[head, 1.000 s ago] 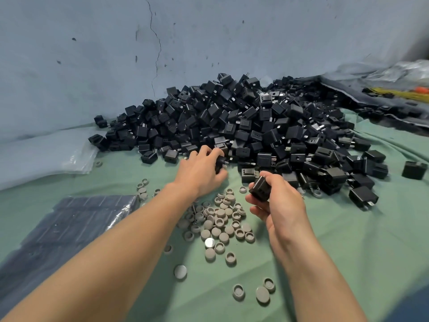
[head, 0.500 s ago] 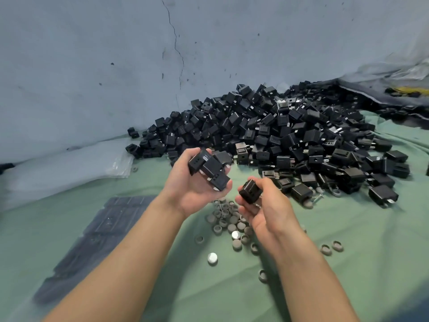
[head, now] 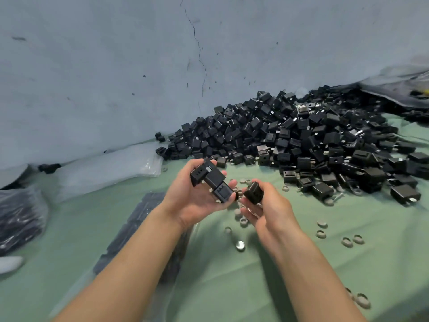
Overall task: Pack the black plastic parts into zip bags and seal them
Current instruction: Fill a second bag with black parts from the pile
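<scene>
Cupping three black plastic parts (head: 214,182), your left hand (head: 195,202) curls half-closed; your right hand (head: 270,212) pinches a fourth part (head: 253,192) just beside it. Loose pile (head: 313,140): far right of the green cloth (head: 301,263), against the wall (head: 92,66).

Matt black plastic parts (head: 301,140), glossy clear plastic bags (head: 109,166), smooth green cloth (head: 383,263), rough painted wall (head: 92,66).

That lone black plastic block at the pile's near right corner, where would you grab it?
I'd pinch the black plastic block across its two flat long sides, coming down from above. It lies flat on the green cloth, apart from the heap, and a metal prong pokes out its near end, so avoid that end.
</scene>
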`<act>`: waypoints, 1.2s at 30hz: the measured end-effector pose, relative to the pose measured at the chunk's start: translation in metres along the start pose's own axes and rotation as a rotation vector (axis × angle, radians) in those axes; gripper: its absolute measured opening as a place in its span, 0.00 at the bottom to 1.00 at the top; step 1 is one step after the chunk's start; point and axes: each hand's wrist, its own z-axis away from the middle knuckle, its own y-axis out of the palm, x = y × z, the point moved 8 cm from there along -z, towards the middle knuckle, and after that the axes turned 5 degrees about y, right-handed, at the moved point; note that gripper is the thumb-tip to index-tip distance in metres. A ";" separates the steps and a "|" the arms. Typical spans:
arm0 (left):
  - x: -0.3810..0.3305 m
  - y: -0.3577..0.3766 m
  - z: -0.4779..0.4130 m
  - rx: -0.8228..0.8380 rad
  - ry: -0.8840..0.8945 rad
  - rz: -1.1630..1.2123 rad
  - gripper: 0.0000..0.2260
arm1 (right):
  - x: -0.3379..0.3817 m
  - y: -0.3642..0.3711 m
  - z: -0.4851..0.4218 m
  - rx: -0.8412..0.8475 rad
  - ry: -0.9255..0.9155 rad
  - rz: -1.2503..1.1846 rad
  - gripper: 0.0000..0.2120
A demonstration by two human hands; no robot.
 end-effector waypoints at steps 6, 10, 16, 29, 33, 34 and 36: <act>-0.043 0.022 0.061 -0.151 0.492 -0.566 0.08 | -0.043 0.057 0.026 0.202 0.153 -0.241 0.10; -0.028 0.042 0.109 -0.211 0.898 -1.267 0.14 | -0.061 0.087 0.052 0.428 0.182 -0.455 0.17; -0.017 0.012 0.130 -0.359 0.921 -1.249 0.17 | -0.081 0.092 0.066 0.490 0.166 -0.377 0.20; -0.040 -0.030 0.206 -0.579 1.038 -0.996 0.12 | -0.100 0.078 0.058 0.270 0.357 -0.528 0.05; -0.036 -0.107 0.252 -0.755 0.770 -0.751 0.09 | -0.103 0.071 0.065 0.231 0.317 -0.580 0.14; -0.035 -0.125 0.262 -0.790 0.712 -0.698 0.09 | -0.104 0.070 0.069 0.236 0.305 -0.574 0.14; -0.030 -0.156 0.280 -0.835 0.585 -0.645 0.08 | -0.106 0.067 0.074 0.240 0.288 -0.563 0.15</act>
